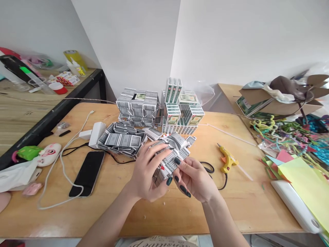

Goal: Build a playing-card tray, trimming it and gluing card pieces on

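A folded structure of playing cards (168,161) is held above the table, backs outward, a red diamond showing on one face. My left hand (150,168) wraps over its left side, fingers spread along the top. My right hand (196,178) pinches its near right edge between thumb and fingers. Behind my left hand, a box made of playing cards (120,140) holds more cards. Farther back stands a larger block built of folded cards (138,106). To its right are stacked green-and-white card packs (172,115).
A yellow glue gun (227,159) lies right of my hands, its cord curling toward me. At left are a black phone (87,173) and a white cable (61,164). Coloured paper (303,178) and pipe cleaners (285,137) fill the right side.
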### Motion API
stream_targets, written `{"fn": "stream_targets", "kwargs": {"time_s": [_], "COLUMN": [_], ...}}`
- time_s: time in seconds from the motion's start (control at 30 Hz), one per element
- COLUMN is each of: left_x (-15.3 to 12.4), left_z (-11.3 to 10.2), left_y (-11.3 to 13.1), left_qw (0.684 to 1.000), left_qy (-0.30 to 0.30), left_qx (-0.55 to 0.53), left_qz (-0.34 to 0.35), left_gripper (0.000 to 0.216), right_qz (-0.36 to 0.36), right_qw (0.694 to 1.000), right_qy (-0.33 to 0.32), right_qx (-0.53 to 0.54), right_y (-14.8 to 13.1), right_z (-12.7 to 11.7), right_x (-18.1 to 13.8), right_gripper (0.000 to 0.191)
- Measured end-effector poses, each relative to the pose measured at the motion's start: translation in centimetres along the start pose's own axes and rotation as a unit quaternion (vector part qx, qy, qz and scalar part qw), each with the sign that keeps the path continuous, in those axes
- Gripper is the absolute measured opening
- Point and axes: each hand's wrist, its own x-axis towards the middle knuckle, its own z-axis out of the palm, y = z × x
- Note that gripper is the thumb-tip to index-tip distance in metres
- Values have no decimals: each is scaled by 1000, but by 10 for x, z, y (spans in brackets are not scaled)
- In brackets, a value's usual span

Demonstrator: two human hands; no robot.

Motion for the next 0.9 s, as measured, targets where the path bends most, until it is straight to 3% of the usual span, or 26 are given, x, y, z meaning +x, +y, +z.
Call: {"fn": "stream_targets", "kwargs": {"time_s": [0.17, 0.53, 0.7, 0.9], "left_x": [2, -1, -1, 8], "left_z": [-7, -3, 4, 6], "left_y": [-2, -5, -5, -9], "left_qw": [998, 999, 999, 986], "left_qy": [-59, -45, -20, 59], "left_qx": [-3, -1, -10, -66], "left_qz": [16, 10, -36, -142], "left_gripper": [48, 34, 30, 23], "right_qz": [-4, -12, -20, -20], "right_qw": [1000, 999, 999, 990], "right_qy": [9, 23, 18, 26], "right_qx": [-22, -36, -31, -135], "right_y": [0, 1, 3, -12], "right_z": [-2, 9, 5, -1], "right_x": [-3, -4, 6, 10], "right_gripper": [36, 38, 39, 36]}}
